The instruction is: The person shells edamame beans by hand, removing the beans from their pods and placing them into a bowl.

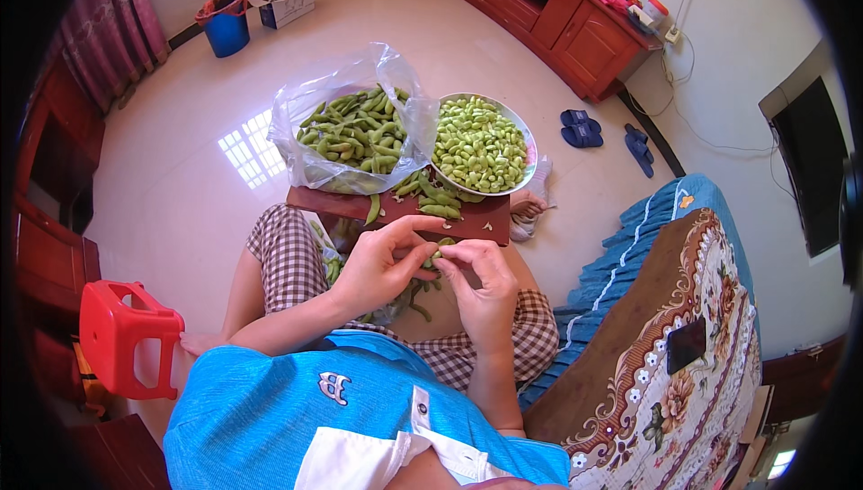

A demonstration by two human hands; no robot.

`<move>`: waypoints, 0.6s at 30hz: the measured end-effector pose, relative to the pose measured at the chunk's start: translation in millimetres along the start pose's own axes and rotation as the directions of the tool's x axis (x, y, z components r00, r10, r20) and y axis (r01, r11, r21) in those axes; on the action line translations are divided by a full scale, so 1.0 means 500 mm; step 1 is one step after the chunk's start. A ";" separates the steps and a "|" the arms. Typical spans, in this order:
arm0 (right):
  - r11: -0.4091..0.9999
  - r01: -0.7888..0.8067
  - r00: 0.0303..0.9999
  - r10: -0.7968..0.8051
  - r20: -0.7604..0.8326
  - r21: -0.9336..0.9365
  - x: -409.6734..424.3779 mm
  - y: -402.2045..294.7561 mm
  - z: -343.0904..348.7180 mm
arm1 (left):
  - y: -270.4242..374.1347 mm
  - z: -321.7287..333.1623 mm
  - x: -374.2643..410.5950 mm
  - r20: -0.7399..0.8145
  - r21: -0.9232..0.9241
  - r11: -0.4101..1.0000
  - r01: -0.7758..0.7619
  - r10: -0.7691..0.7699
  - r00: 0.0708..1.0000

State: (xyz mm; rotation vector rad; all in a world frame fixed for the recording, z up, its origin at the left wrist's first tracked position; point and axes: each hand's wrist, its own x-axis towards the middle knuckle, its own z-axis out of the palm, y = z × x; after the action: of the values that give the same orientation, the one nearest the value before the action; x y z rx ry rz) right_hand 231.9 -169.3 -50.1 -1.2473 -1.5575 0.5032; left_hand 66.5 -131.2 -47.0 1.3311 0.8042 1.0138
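Note:
Between the fingertips of both hands is a green soybean pod (437, 256), mostly covered by the fingers. My left hand (381, 266) pinches one side of it, and my right hand (482, 281) grips the other with thumb and forefinger. Just beyond them stands a low dark-red bench (404, 215). On it, a clear plastic bag (296, 153) gapes around many unshelled pods (361, 126). To its right sits a round bowl (532, 146) heaped with shelled green beans (480, 145). Loose pods (438, 197) lie on the bench in front of both.
Below my hands, empty-looking pods (419, 311) and a bag are partly hidden between my legs. A red plastic stool (128, 338) stands at left. A cloth-covered sofa (647, 328) with a phone (686, 345) is at right. Slippers (581, 129) lie on the floor near a wooden cabinet (586, 45).

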 end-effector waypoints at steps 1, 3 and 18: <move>1.000 0.009 1.000 -0.009 0.011 -0.030 0.001 0.000 -0.002 | 0.003 -0.001 0.000 0.013 -0.007 1.000 0.007 -0.007 1.000; 0.999 0.011 1.000 -0.010 0.027 -0.041 0.001 -0.002 -0.004 | 0.003 -0.005 0.001 0.035 0.007 1.000 0.029 -0.029 0.999; 0.988 0.127 0.973 -0.141 -0.184 -0.086 0.034 -0.010 -0.011 | -0.023 -0.020 0.002 0.207 -0.153 0.976 0.157 -0.123 0.971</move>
State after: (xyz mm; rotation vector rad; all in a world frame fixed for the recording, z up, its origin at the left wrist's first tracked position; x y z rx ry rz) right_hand 235.8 -157.5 -36.0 -1.1991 -1.4961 0.2340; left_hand 59.1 -126.1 -59.4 1.1905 0.6392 0.8058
